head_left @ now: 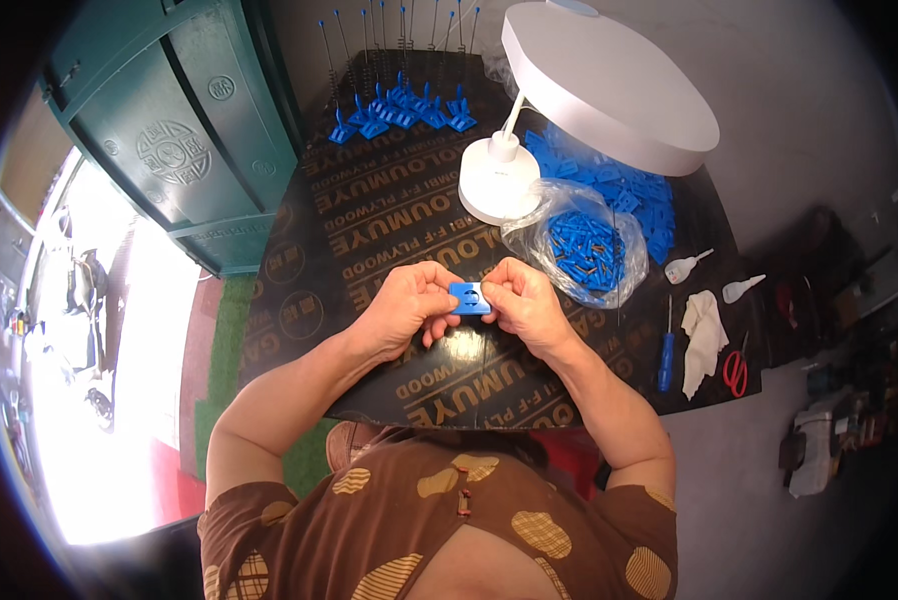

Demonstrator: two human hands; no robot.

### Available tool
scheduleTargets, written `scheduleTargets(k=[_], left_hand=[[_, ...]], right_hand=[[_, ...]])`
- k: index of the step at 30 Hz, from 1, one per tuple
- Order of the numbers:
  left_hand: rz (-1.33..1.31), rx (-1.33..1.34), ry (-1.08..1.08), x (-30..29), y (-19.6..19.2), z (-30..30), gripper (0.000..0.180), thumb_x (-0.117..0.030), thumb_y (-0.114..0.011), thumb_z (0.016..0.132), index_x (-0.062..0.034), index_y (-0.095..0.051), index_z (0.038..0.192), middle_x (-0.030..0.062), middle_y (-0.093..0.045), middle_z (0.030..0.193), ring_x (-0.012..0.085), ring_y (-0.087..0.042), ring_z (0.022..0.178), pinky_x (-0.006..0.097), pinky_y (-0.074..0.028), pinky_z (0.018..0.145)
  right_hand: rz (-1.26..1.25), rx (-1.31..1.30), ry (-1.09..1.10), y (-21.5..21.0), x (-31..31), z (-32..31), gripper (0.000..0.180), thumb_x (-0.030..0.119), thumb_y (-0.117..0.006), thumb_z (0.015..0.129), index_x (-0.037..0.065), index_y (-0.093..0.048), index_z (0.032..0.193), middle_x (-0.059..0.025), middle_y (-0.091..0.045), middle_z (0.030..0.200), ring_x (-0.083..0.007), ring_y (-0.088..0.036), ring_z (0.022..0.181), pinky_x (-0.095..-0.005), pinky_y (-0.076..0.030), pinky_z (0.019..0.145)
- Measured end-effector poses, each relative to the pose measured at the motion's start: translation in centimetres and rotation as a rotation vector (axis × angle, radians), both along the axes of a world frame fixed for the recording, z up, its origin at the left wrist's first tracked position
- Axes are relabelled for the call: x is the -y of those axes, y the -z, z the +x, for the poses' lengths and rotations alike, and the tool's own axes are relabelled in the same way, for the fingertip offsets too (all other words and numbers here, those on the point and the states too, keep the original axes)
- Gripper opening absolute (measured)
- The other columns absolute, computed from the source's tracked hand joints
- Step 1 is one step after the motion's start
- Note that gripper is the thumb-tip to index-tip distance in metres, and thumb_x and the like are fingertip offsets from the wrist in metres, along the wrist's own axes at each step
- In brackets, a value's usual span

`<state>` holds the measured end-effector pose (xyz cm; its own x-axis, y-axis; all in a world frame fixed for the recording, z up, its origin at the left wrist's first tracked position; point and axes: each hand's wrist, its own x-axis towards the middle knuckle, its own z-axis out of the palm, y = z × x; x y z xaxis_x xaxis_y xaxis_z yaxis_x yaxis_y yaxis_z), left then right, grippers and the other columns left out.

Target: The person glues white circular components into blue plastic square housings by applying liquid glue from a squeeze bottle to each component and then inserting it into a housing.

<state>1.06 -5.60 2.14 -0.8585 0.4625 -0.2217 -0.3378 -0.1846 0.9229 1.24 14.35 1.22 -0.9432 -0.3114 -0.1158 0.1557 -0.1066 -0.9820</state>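
Note:
Between both hands, just above the dark table, is a small flat blue plastic plate (468,300) with cut-outs in its middle. My left hand (414,305) pinches its left edge between thumb and fingers. On the other side my right hand (526,305) grips the right edge with thumb and forefinger. Fingertips cover both ends of the plate. Beyond my right hand lies a clear plastic bag (624,290) filled with small blue pin-like parts (584,250). Behind it spreads a heap of flat blue plates (659,205).
A white lamp (494,180) with a wide round head (609,85) stands on the table (369,215). Blue bases with springy rods (399,108) stand far left. At right lie a blue screwdriver (666,350), white cloth (704,340), red scissors (735,373) and two small nozzle bottles (681,269).

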Motion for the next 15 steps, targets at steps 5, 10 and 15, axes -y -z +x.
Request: scheduleTargets(k=[5, 10, 15], left_hand=[[0.022, 0.004, 0.001, -0.01, 0.03, -0.02, 0.015, -0.002, -0.058, 0.085, 0.005, -0.054, 0.098, 0.0092, -0.062, 0.071, 0.0074, -0.056, 0.049, 0.016, -0.045, 0.041], [0.035, 0.017, -0.018, 0.03, -0.09, -0.14, 0.017, -0.004, -0.059, 0.086, 0.0046, -0.054, 0.099, 0.009, -0.062, 0.073, 0.0074, -0.056, 0.05, 0.017, -0.046, 0.041], [0.038, 0.017, -0.008, 0.01, -0.07, -0.29, 0.017, -0.004, -0.059, 0.086, 0.0044, -0.054, 0.1, 0.0089, -0.063, 0.074, 0.0077, -0.056, 0.05, 0.017, -0.046, 0.042]], right_hand=[[0.02, 0.022, -0.022, 0.07, -0.1, -0.06, 0.012, 0.014, -0.058, 0.091, 0.003, -0.053, 0.09, -0.0035, -0.058, 0.069, -0.0034, -0.047, 0.051, -0.0156, -0.032, 0.042], [-0.043, 0.03, 0.0, -0.28, -0.02, -0.06, 0.018, 0.019, -0.058, 0.091, 0.001, -0.053, 0.091, -0.0048, -0.058, 0.069, -0.0041, -0.047, 0.051, -0.0169, -0.034, 0.043], [-0.055, 0.014, -0.007, -0.25, -0.16, -0.11, 0.019, 0.02, -0.058, 0.091, 0.001, -0.053, 0.091, -0.0049, -0.058, 0.069, -0.0045, -0.047, 0.051, -0.017, -0.035, 0.043]])
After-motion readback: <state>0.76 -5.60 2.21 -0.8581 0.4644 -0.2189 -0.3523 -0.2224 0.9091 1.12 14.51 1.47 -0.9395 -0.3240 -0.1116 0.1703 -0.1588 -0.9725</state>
